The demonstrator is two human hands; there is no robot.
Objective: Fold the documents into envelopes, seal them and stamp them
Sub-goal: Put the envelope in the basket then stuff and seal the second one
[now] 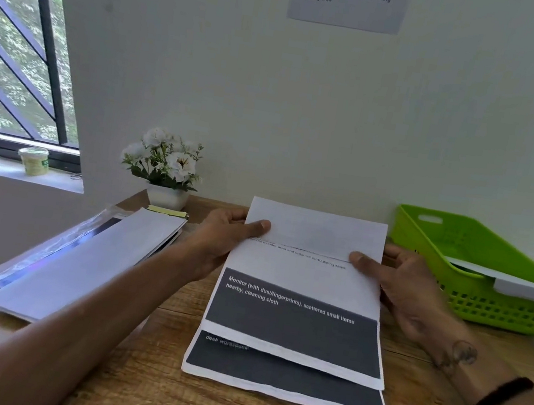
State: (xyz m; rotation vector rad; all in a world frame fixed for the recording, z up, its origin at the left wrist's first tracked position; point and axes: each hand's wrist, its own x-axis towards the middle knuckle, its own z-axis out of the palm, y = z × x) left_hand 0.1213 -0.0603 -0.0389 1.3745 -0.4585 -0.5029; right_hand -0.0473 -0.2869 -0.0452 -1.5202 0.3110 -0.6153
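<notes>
A printed document (297, 314) with dark grey bands lies on the wooden desk (134, 387) in front of me. Its far edge is folded over toward me as a blank white flap. My left hand (221, 240) pinches the flap's left end, thumb on top and fingers behind. My right hand (408, 289) pinches the right end the same way. A second sheet (284, 378) with a dark band lies underneath, sticking out at the near edge.
A stack of white envelopes and papers (83, 265), partly in clear plastic, lies at the left with a yellow sticky pad (167, 211) behind it. A potted white flower (166, 170) stands at the back. A green basket (477, 272) holding an envelope sits at the right.
</notes>
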